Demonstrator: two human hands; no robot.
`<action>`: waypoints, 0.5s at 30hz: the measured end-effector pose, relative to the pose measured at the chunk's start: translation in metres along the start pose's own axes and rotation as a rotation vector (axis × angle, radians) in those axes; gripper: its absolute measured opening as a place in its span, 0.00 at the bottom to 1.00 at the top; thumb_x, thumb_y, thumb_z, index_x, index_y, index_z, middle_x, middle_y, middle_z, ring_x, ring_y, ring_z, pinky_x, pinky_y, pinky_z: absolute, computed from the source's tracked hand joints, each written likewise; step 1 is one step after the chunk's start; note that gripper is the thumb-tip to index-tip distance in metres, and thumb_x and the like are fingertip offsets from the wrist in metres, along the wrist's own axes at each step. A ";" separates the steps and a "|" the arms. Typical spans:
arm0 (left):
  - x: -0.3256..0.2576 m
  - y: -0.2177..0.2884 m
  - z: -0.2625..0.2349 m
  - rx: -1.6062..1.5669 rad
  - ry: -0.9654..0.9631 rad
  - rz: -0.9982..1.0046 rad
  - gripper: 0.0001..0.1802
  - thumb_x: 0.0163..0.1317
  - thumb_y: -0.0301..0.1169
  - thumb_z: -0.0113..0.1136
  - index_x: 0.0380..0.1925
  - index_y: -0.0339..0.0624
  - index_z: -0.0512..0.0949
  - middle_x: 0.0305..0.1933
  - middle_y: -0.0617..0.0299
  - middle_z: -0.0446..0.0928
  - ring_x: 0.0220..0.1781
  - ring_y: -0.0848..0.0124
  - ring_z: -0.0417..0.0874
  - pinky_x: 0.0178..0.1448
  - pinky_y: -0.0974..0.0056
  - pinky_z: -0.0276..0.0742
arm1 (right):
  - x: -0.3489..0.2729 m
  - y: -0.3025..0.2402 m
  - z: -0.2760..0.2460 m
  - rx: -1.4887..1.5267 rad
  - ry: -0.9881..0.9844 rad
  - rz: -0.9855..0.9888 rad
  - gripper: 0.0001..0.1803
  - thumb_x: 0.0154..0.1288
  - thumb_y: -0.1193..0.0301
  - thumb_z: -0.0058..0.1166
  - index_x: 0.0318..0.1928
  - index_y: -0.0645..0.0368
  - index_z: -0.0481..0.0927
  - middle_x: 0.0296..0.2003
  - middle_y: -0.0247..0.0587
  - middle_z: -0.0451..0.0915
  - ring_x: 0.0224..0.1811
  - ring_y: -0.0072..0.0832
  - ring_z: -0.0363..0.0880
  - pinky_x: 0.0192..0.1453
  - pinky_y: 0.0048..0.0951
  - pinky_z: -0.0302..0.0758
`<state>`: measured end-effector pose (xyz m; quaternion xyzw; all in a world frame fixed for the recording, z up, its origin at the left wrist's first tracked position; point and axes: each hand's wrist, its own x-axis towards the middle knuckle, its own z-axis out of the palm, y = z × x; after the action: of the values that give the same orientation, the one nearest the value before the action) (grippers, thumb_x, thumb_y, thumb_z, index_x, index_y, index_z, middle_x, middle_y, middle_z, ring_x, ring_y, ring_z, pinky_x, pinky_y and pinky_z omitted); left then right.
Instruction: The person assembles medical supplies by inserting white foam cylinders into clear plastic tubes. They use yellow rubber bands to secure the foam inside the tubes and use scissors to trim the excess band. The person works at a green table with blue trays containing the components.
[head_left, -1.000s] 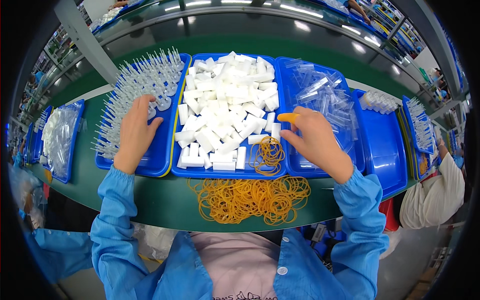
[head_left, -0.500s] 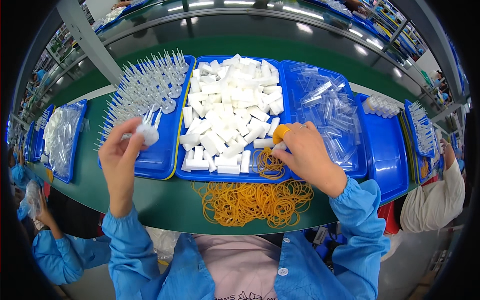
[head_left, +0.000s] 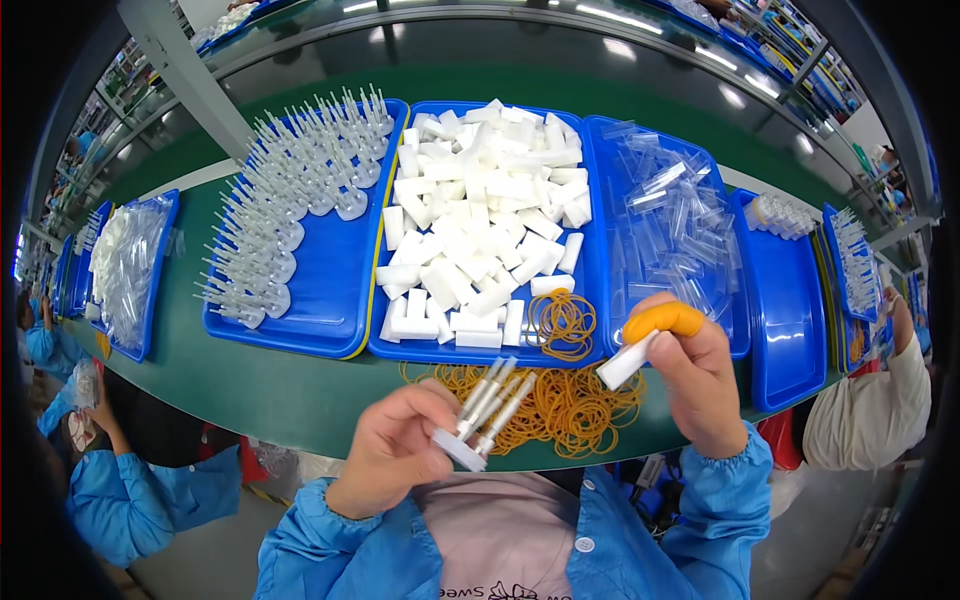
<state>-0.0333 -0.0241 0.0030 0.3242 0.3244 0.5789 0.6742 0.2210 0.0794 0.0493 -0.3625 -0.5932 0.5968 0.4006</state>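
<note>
My left hand (head_left: 395, 445) pinches a small part with a pale base (head_left: 459, 451) and several slim metallic stems (head_left: 492, 402) pointing up and away from me, near the table's front edge. To its right, my right hand (head_left: 695, 385) grips a white foam block (head_left: 627, 363) between thumb and index finger. An orange finger cot (head_left: 664, 321) covers that index finger. The two held pieces are apart. Many similar stemmed parts (head_left: 290, 190) stand in the left blue tray (head_left: 325, 305). A heap of white foam blocks (head_left: 485, 190) fills the middle tray (head_left: 425, 349).
Yellow-brown rubber bands (head_left: 575, 420) lie in front of the trays, with more (head_left: 562, 322) in the middle tray's corner. Clear plastic tubes (head_left: 660, 215) fill another tray; further right, a blue tray (head_left: 790, 330) holds small clear pieces. Co-workers sit on both sides.
My left hand has brought the stemmed part from the left tray toward me and rightward. My right hand has lifted a foam block out of the middle tray and moved right and nearer.
</note>
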 end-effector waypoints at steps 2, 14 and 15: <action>0.002 -0.006 0.002 0.040 -0.063 -0.009 0.12 0.54 0.27 0.66 0.33 0.40 0.71 0.38 0.58 0.68 0.37 0.65 0.81 0.41 0.60 0.83 | -0.002 0.009 0.002 0.144 0.044 0.125 0.10 0.67 0.71 0.50 0.45 0.63 0.76 0.39 0.34 0.76 0.42 0.19 0.72 0.50 0.22 0.67; 0.007 -0.010 0.005 0.047 -0.231 -0.074 0.12 0.56 0.16 0.60 0.41 0.33 0.74 0.44 0.59 0.67 0.46 0.74 0.75 0.51 0.70 0.72 | -0.001 0.026 0.016 0.317 0.008 0.297 0.11 0.65 0.72 0.54 0.46 0.62 0.75 0.38 0.35 0.77 0.41 0.19 0.75 0.50 0.22 0.71; 0.007 -0.009 0.006 0.082 -0.226 -0.071 0.12 0.56 0.17 0.61 0.41 0.33 0.75 0.44 0.59 0.68 0.46 0.74 0.75 0.51 0.70 0.72 | -0.002 0.024 0.018 0.314 -0.008 0.304 0.10 0.64 0.72 0.55 0.45 0.62 0.75 0.38 0.34 0.77 0.41 0.19 0.75 0.49 0.22 0.71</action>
<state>-0.0224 -0.0183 -0.0017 0.4030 0.2807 0.5007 0.7128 0.2046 0.0705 0.0255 -0.3784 -0.4333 0.7368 0.3553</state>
